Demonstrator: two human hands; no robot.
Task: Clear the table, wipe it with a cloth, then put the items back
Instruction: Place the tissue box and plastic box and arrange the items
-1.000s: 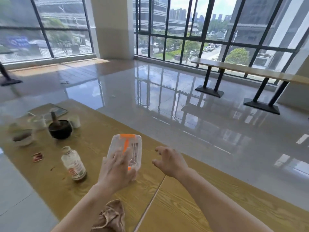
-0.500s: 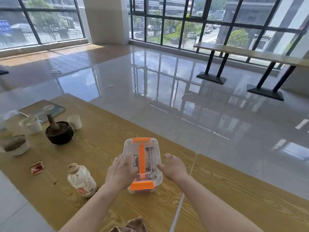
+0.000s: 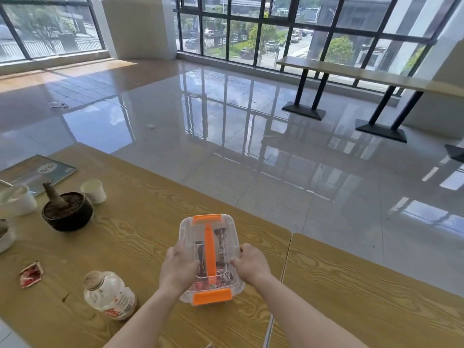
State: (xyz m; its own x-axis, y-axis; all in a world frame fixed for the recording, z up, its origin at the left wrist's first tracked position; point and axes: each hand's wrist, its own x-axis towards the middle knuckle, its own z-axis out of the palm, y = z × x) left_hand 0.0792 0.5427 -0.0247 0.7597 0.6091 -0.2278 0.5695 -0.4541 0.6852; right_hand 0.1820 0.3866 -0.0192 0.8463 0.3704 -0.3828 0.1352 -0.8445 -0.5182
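Note:
A clear plastic box (image 3: 221, 234) with an orange handle and orange clips sits in front of me on the wooden table (image 3: 140, 222). Snack wrappers show through its lid. My left hand (image 3: 178, 267) grips its left side. My right hand (image 3: 249, 263) grips its right side. A plastic bottle (image 3: 109, 295) lies tilted left of the box. A black bowl (image 3: 67, 213) with a brown cone in it, a small paper cup (image 3: 94, 190), a white cup (image 3: 16, 200) and a red torn wrapper (image 3: 31, 273) lie further left. The cloth is out of view.
A booklet (image 3: 37, 170) lies at the table's far left corner. A second wooden table (image 3: 376, 292) joins on the right with a narrow gap. Beyond lies a glossy tiled floor, with a long bench table (image 3: 351, 71) by the windows.
Both hands have closed onto the sides of the clear box, which has come to lie flat between them. My view has tilted down and the cloth has slipped out of frame.

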